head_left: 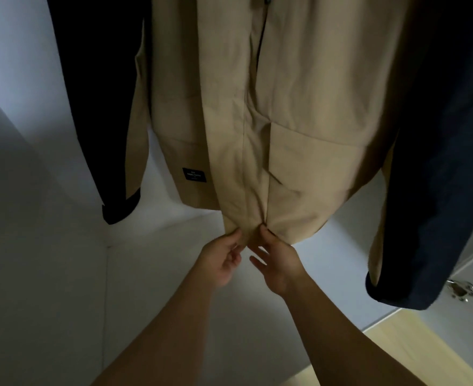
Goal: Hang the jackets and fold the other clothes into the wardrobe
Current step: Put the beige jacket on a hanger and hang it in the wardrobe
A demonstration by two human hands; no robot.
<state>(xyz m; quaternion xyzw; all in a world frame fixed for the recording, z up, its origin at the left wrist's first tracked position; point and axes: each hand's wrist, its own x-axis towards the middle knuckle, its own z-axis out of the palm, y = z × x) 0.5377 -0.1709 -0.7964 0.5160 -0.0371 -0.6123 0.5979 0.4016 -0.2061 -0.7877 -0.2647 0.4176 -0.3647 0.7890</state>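
We find the left hand (pixel 224 260) and right hand (pixel 279 264) side by side, almost touching, at the bottom of the jacket (pixel 299 93). Each pinches the hem (pixel 239 222) at the front opening, the left on one panel and the right on the other; the right hand's spare fingers hang loose. The jacket hangs in the wardrobe (pixel 21 190), its hanger out of view, with a dark label (pixel 195 174) on the left panel. It sits between a black garment (pixel 98 107) and a navy garment (pixel 438 190) and overlaps the navy one. We judge the step to be squaring the front. We advise a light, even downward pull so that the two panels meet level, with the creases above the pinch smoothed out. A hard tug could slip the jacket off its hanger. The sleeves should hang free of the neighbouring garments.
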